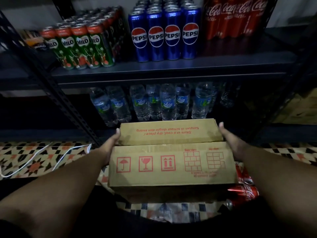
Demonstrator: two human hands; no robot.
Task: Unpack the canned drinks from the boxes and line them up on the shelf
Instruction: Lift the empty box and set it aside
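The box (171, 162) sits low in the middle of the view, flaps closed, red handling symbols on its near face and upside-down red print on its top flap. The left hand (109, 145) presses flat against its 9 o'clock side, thumb up at the far corner; the right hand (231, 143) clasps its 3 o'clock side the same way, so both grip the box between them. At the box's 4 o'clock, red cola cans (245, 189) lie on their sides on the patterned floor (34, 158). A white cord (25, 165) trails across the floor at 9 o'clock. At 12 o'clock, water bottles (163, 102) stand on the lower shelf. On the upper shelf (171, 66), Milo cans (80, 47) stand at 11 o'clock, Pepsi cans (164, 35) at 12, Coca-Cola cans (235, 16) at 1.
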